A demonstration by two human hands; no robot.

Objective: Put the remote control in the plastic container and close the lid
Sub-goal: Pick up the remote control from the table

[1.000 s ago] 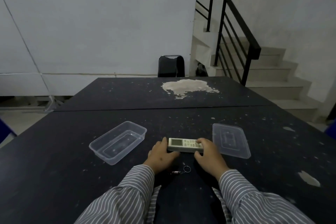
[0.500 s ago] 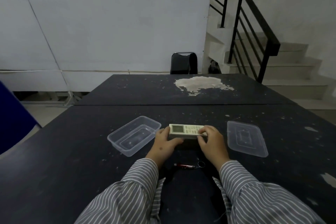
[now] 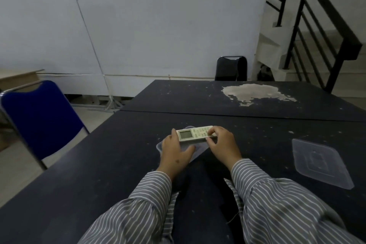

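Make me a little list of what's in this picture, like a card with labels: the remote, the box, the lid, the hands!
remote control: held at both ends, over the container
left hand: grips the screen end
right hand: grips the button end
plastic container: clear, open, mostly hidden under the hands
lid: flat on the table, off to the right
blue chair: left of the table

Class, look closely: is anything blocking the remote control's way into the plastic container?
Nothing visible does. Both hands hold the remote control over the open plastic container; the lid lies apart on the table, to the right.
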